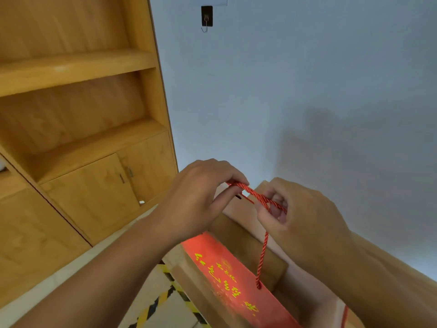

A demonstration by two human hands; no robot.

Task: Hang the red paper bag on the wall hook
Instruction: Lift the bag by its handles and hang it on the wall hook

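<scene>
The red paper bag (236, 278) with yellow lettering hangs open below my hands, its brown inside showing. Its red twisted rope handles (260, 197) stretch between my hands. My left hand (198, 197) pinches the rope's left end, and my right hand (305, 216) grips its right end, from which one strand drops down to the bag's rim. The wall hook (206, 20), a small metal hook on a dark plate, is high on the pale wall, far above the hands and slightly left of them.
A wooden shelf unit (78, 67) with cabinet doors (106, 185) fills the left side, right beside the wall. Yellow-black striped tape (163, 297) marks the floor below. A white paper edge (209, 0) sits just above the hook.
</scene>
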